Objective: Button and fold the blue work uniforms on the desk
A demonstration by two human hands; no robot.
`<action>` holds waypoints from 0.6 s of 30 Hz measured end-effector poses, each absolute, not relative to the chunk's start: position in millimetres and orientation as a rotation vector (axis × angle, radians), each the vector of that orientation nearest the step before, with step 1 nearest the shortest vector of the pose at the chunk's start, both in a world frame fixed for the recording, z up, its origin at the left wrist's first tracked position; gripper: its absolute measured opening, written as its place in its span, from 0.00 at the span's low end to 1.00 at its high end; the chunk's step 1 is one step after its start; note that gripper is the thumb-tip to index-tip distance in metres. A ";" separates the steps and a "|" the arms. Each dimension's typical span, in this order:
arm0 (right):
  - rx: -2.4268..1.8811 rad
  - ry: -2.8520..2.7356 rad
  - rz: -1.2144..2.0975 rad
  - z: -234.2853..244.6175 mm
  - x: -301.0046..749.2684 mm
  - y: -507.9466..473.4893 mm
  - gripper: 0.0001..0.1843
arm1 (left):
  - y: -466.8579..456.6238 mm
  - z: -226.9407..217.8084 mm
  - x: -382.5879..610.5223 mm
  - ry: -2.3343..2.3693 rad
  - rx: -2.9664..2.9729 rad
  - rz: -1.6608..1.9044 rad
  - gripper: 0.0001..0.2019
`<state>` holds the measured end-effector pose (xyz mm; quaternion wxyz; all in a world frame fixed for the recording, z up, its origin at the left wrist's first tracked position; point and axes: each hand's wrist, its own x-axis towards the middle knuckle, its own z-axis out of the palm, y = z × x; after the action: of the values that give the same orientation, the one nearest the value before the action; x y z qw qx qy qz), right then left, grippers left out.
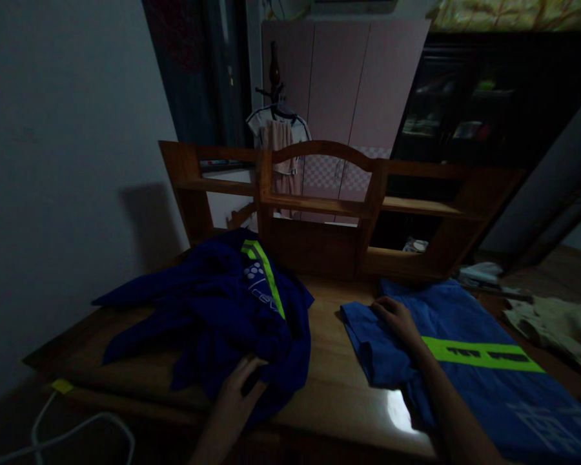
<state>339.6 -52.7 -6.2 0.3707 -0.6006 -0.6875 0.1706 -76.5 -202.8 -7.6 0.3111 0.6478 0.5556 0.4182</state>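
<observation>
A crumpled dark blue garment [213,316] with a lime stripe lies heaped on the left of the wooden table [326,381]. My left hand [239,391] rests on its near edge, fingers stretched out over the cloth. A lighter blue shirt [469,381] with a lime band lies spread flat on the right. My right hand [397,320] lies palm down on that shirt's folded left sleeve, fingers flat and a little apart.
A wooden shelf unit [319,206] stands along the table's back edge. A pale crumpled cloth [556,326] lies at the far right. A white cable [77,429] hangs off the front left corner. A wall is on the left; cabinets and hanging clothes stand behind.
</observation>
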 end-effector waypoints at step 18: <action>-1.540 -1.760 0.466 -5.9 340.1 -53.4 0.17 | -203.2 -17.1 -65.9 1.652 1.963 0.952 0.24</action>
<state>340.1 -53.4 -5.9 0.3698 -0.6000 -0.6857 0.1817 -65.9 -203.2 -17.1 0.2010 0.7027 0.5913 0.3407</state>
